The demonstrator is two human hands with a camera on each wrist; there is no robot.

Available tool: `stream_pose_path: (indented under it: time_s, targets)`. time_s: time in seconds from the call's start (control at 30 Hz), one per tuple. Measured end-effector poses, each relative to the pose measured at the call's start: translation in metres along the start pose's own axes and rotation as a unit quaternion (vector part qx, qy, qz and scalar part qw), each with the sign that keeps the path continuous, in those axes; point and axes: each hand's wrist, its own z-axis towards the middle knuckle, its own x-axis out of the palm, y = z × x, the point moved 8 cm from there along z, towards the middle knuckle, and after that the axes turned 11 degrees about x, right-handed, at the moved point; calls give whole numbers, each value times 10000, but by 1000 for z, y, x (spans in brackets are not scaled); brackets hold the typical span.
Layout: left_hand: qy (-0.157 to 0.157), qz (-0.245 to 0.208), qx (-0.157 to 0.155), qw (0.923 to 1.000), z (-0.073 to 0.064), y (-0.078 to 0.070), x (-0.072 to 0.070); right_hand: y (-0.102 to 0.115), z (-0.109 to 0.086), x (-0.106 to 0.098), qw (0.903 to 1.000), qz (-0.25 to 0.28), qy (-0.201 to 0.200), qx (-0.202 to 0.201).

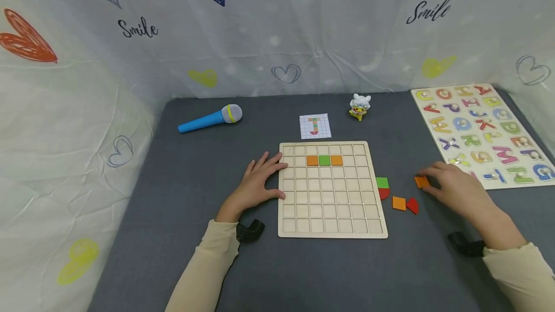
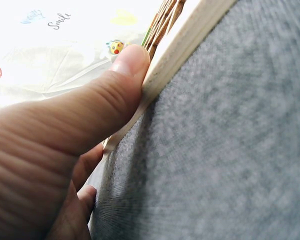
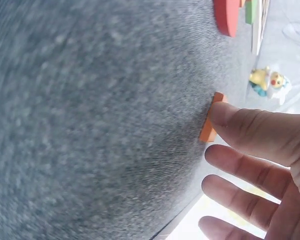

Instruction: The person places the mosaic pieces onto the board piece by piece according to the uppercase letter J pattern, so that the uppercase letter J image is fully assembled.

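the right hand (image 1: pixel 460 190) pinches an orange square (image 1: pixel 421 182), likely light, stiff and best held by opposite edges. the left hand (image 1: pixel 255 184), fingers apart, touches the board (image 1: pixel 333 235).

The right grip (image 1: pixel 457 190) hides part of an orange tile (image 1: pixel 421 182)

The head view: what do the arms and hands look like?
The left hand and right hand are a person's, ungloved. The left sleeve and right sleeve are plain cream, ending near the wrists. The left wrist device and right wrist device are black and curved.
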Motion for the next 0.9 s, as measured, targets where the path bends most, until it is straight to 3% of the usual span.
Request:
stream_pose_path:
  time_s: [0.5,0.9]
  targets:
    - [28,31,-51,10000,-1,0,0,2,2,0,9998,70,-130,-146]
    - [21,82,-5,10000,-1,2,1,30,13,-4,9998,21,-6,-181]
